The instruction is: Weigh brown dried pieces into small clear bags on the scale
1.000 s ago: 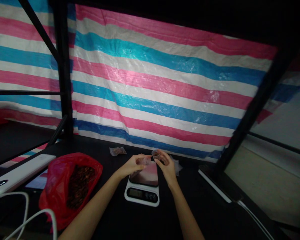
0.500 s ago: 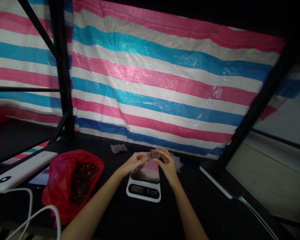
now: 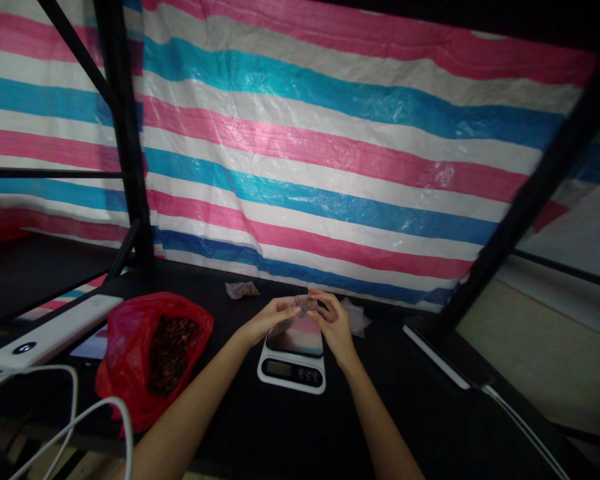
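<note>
Sheeting [image 3: 310,140] w/ pink, white + blue stripes is hanging behind the black table [image 3: 260,427]; red plastic bag [image 3: 125,360] is sitting open on my L side, dark brown pieces [image 3: 173,353] showing inside; long white device [image 3: 55,333] is lying beyond it, far L; white kitchen scale [image 3: 293,377] is standing in front of me, approx. centre, display toward me; my L hand [image 3: 267,320] is curling partway closed, pinching a small clear bag [image 3: 283,325] above the scale's plate; my R hand [image 3: 334,325] is curving around a small clear cup [image 3: 307,305], fingers closed to its width, cup tilting sideways at the bag; its contents I'm not making out; flat clear bags [image 3: 356,318] are lying just R; filled clear packet [image 3: 243,290] is resting back L.
</note>
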Tool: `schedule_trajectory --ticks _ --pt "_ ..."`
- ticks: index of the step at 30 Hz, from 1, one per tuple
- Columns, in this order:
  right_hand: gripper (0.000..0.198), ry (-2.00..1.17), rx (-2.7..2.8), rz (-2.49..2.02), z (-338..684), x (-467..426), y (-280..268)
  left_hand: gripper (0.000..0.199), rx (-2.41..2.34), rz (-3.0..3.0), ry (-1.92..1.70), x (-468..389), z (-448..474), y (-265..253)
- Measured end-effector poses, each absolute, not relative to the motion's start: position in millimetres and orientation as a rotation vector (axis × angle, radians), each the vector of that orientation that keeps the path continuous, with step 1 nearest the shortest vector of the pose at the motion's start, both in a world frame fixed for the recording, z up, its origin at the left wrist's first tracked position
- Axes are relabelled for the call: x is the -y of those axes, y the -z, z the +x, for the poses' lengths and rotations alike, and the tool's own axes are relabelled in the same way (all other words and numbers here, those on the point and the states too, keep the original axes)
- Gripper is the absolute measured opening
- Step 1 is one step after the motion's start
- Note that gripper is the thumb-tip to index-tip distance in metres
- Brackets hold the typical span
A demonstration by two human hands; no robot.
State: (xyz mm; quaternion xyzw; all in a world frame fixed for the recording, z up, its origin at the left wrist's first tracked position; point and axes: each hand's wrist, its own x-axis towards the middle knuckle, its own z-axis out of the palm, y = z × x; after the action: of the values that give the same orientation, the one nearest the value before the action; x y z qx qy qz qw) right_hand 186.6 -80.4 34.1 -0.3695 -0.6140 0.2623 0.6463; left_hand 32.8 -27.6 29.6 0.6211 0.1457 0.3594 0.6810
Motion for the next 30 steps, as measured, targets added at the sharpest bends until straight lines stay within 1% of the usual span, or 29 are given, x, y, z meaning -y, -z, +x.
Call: schedule_trajectory --ticks 4,11,16,19,23,26,28,30 --pt "0.023 -0.524 1.462 -0.822 187.8 81.3 -36.7 0.048 -0.257 1.356 -0.802 24.5 31.8 -26.6" --pt "0.026 -0.353 1.577 -0.892 187.8 84.7 -40.4 0.045 -0.249 1.354 -0.786 24.9 29.9 -26.7" --pt "0.027 -0.385 1.538 -0.851 184.5 84.4 -39.3 0.044 -0.298 1.394 -0.796 25.1 27.5 -27.1" --pt "0.028 -0.422 1.400 -0.813 183.9 82.7 -37.3 0.046 -0.358 1.473 -0.859 22.7 23.8 -31.4" --pt "0.031 -0.454 1.188 -0.830 188.8 78.9 -33.9 0.050 -0.490 1.662 -1.047 19.4 21.2 -37.5" --pt "0.035 -0.476 1.086 -0.857 195.8 75.1 -30.7 0.052 -0.557 1.790 -1.133 18.8 26.4 -31.3" --pt "0.037 -0.480 1.050 -0.865 200.0 72.4 -28.5 0.057 -0.576 1.908 -1.134 18.5 32.4 -21.2" --pt "0.037 -0.480 1.015 -0.869 202.7 69.8 -26.4 0.068 -0.602 2.026 -1.125 17.4 37.8 -10.9"
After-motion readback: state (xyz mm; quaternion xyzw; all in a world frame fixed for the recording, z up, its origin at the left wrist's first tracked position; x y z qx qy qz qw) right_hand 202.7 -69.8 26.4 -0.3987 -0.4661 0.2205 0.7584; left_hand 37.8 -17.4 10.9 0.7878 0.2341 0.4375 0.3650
